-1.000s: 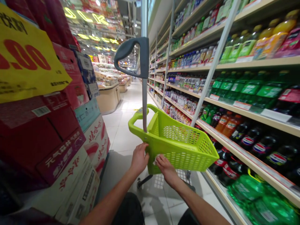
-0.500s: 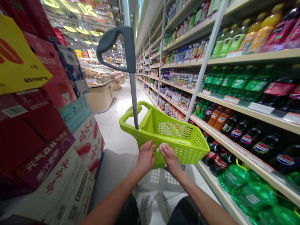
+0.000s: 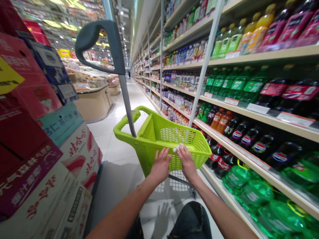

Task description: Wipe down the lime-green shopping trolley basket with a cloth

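A lime-green shopping basket cart (image 3: pixel 144 156) with perforated sides stands in front of me, its long metal pole (image 3: pixel 127 103) rising to a grey loop handle (image 3: pixel 119 49). My left hand (image 3: pixel 160 167) lies against the near side wall, fingers stretched and a little apart, with nothing in it. Beside it, my right hand (image 3: pixel 187 165) presses a crumpled white tissue (image 3: pixel 177 148) at the upper edge of that same wall. Most of the tissue is covered by the fingers. Inside, the part of the basket I can see shows bare green plastic.
Drink shelves (image 3: pixel 231 99) with rows of bottles run along the right. Stacked drink cartons (image 3: pixel 74 142) rise close on the left. Behind them stands a rounded display counter (image 3: pixel 93 104). A tiled aisle (image 3: pixel 124 89) leads away, and my knee (image 3: pixel 193 220) shows below.
Both hands sit higher on the side wall; the right has brought the tissue up to the rim. My left fingers are straighter. The view has shifted, so the cart appears farther left.
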### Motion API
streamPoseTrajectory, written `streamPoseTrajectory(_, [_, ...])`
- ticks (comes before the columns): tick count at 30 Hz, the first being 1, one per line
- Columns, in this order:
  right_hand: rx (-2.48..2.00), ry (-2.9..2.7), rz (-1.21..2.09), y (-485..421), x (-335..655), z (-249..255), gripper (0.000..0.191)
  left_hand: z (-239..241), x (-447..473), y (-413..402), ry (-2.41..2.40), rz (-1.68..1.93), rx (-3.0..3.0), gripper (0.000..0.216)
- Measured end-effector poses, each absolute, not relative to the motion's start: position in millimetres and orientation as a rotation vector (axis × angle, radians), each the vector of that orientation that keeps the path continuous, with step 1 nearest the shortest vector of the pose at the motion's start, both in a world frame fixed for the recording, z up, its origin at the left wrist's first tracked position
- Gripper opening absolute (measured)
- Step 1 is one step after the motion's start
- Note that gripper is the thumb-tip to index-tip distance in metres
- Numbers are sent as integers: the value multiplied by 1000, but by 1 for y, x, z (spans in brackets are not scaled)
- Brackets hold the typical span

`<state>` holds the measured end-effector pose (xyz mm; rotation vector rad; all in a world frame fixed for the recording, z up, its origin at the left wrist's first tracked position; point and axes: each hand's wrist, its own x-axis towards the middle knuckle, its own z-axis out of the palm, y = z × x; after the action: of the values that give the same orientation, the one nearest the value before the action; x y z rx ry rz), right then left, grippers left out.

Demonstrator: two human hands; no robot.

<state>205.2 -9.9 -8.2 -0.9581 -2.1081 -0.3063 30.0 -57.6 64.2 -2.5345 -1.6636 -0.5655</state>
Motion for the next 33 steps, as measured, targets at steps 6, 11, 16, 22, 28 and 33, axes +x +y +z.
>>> streamPoseTrajectory(6, [-997,-2180,-335,-19,230,-46,47,61,42,-59,-1601,-467,-2644,50])
streamPoseTrajectory(11, [-1036,-2039,-334,-14,245,-23,57,60,51,-54,-1570,-472,-2650,46])
streamPoseTrajectory(16, [-1098,-2116,-323,-16,264,-52,56,57,64,-53,-1500,-416,-2707,48])
streamPoseTrajectory(22, [-1174,-1915,-408,-6,298,-31,55,58,68,-53,-1513,-395,-2721,49])
streamPoseTrajectory(28, [-1315,-1857,-333,-10,326,-71,56,58,72,-55,-1508,-376,-2754,50])
streamPoseTrajectory(33, [-1273,-1787,-291,-20,312,-54,57,55,65,-52,-1536,-401,-2702,50])
